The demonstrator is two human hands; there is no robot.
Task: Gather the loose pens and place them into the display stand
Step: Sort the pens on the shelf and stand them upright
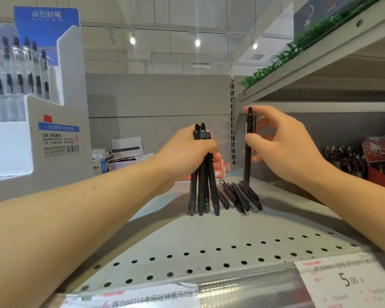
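My left hand [187, 152] grips a bundle of several black pens [201, 192], held upright with their tips on the grey shelf [209, 241]. To its right, my right hand [282, 141] pinches a single black pen [248, 152], also upright, its lower end touching the shelf. Between and behind them several loose black pens [240, 196] lie flat on the shelf. The white and blue cardboard display stand [53, 107] rises at the far left, with rows of pens in its tiers.
Small stationery boxes [120, 156] sit at the back of the shelf. A red box with dark pens [365, 161] stands at the right. An upper shelf with green plastic grass [320, 34] overhangs on the right. Price labels [347, 283] line the front edge.
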